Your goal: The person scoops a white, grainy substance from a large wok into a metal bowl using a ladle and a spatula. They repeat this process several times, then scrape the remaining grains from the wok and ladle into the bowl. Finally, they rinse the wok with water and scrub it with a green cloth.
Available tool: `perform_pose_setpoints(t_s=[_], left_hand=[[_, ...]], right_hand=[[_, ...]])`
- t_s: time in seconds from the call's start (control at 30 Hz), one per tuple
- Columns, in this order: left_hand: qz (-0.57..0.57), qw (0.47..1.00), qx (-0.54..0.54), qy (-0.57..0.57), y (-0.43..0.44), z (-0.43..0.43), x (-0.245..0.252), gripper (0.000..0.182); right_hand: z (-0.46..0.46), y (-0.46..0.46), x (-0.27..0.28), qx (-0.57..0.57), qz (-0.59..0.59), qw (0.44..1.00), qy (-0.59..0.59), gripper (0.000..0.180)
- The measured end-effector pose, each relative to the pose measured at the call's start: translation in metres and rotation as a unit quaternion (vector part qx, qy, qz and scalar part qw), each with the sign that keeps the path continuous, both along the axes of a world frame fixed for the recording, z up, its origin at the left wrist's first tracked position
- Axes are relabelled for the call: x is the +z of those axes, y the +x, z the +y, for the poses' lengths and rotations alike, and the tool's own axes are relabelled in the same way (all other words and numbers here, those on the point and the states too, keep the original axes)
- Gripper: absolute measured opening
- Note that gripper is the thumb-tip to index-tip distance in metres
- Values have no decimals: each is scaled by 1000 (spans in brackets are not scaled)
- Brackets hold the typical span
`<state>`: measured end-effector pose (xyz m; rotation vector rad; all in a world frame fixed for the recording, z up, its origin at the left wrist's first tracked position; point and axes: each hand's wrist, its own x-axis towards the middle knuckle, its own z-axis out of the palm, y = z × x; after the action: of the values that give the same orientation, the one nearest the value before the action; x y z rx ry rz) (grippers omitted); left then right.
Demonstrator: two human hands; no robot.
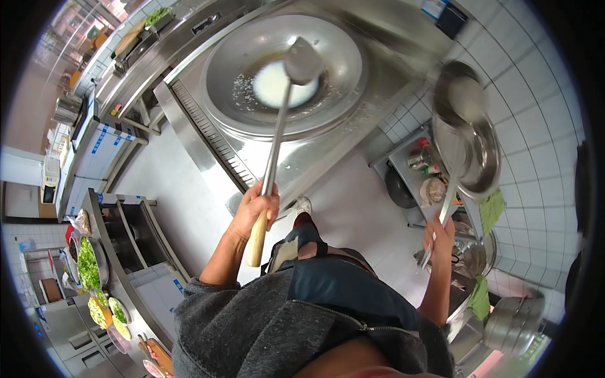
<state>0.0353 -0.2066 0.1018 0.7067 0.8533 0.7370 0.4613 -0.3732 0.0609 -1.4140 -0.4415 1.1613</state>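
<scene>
A large wok [227, 90] sits on a steel range, with a pool of milky white liquid [272, 87] at its bottom. My left hand [257, 210] grips the wooden-ended handle of a wok spatula [305, 64], whose metal blade hangs over the liquid and hides part of it. Off to the right, my right hand [439, 236] is closed around the long metal handle of a ladle [453, 182]. The ladle's far end is blurred in front of shiny steel bowls [489, 165]; something whitish shows there, and I cannot tell if it lies in the ladle or a bowl.
The steel range top [302, 165] has a slotted drain along its left side. A shelf [401, 156] with jars and containers stands below right, near a large steel pot [513, 326]. Bowls of chopped greens [88, 264] line a counter at left. A tiled wall [524, 118] rises at right.
</scene>
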Motion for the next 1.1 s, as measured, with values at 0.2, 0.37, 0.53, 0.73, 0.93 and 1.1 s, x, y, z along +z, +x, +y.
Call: perform_pose_setpoints(t_s=[0.2, 0.37, 0.53, 0.73, 0.93, 1.1], left_hand=[[236, 964, 120, -23, -52, 116, -55, 14], [225, 957, 153, -97, -61, 191, -104, 17], [154, 967, 141, -147, -39, 213, -133, 20], [264, 956, 110, -60, -8, 198, -124, 22], [417, 903, 96, 47, -44, 157, -80, 22], [342, 918, 190, 67, -62, 122, -48, 12]], right_hand=[[313, -78, -57, 237, -186, 943, -141, 16], [449, -124, -116, 265, -451, 825, -213, 21], [468, -188, -127, 283, -461, 791, -286, 29], [448, -299, -156, 291, 82, 920, -249, 18], [441, -313, -166, 224, 612, 740, -165, 33], [412, -296, -128, 323, 581, 745, -62, 23]])
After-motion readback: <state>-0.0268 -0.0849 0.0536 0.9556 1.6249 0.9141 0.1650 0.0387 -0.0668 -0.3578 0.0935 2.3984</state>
